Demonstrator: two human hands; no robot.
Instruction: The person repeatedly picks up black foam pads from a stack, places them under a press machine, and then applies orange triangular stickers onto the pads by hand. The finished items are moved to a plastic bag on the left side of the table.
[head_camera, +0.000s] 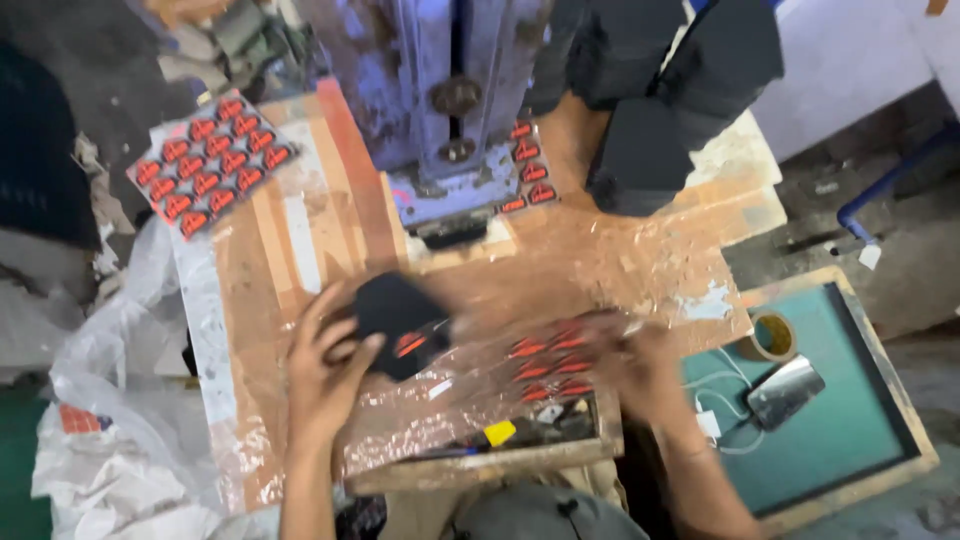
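Note:
My left hand (325, 365) grips a black fabric piece (398, 322) with a red emblem on it, held over the wooden workbench (560, 265). My right hand (640, 365) is blurred and holds a clear plastic sheet (545, 362) carrying several red emblems. The sheet stretches between the two hands. A blue metal press (445, 110) stands just behind, its head above the bench.
A second sheet of red emblems (212, 162) lies at the bench's far left. A stack of black fabric pieces (665, 100) sits at the back right. To the right, a green-topped tray (850, 420) holds a tape roll (772, 335) and a phone (785, 390). White plastic bags (110, 420) lie left.

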